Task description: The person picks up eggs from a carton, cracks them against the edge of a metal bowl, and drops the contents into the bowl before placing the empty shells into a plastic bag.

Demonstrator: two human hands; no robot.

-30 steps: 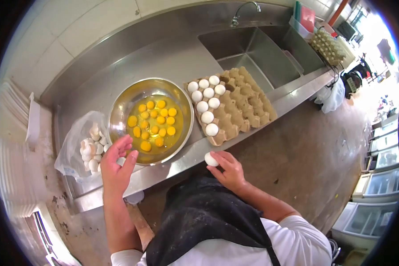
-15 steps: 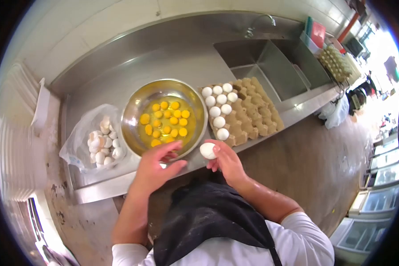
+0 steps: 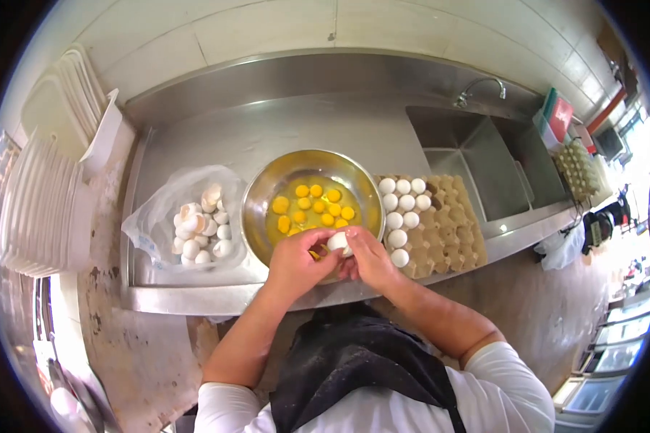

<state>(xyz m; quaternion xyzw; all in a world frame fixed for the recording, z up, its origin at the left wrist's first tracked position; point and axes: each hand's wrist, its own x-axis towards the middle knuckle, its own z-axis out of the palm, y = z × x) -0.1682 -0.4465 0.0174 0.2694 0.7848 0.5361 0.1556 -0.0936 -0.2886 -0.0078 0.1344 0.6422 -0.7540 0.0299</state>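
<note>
A white egg [image 3: 339, 244] is between my two hands, over the near rim of a steel bowl [image 3: 256, 209]. My left hand [image 3: 300, 261] closes on its left side, fingertips against the shell. From the other side my right hand [image 3: 372, 257] grips the same egg with thumb and fingers. Several yellow yolks [image 3: 318, 205] lie in clear egg white inside the bowl; my hands hide its near part. To the right, a cardboard egg tray [image 3: 449, 239] carries whole white eggs [image 3: 398, 238] in its left columns. Left of the bowl, a clear plastic bag [image 3: 167, 198] holds empty eggshells [image 3: 196, 226].
Bowl, tray and bag stand on a steel counter [image 3: 332, 119] with a raised back. A double sink [image 3: 461, 148] with a faucet [image 3: 482, 88] is at the right. Stacked white trays [image 3: 43, 206] stand far left; more egg trays [image 3: 577, 169] sit beyond the sink.
My left hand has come over to the egg and closed on it. The egg, in my right hand, is now over the bowl's near rim. The view has shifted.
</note>
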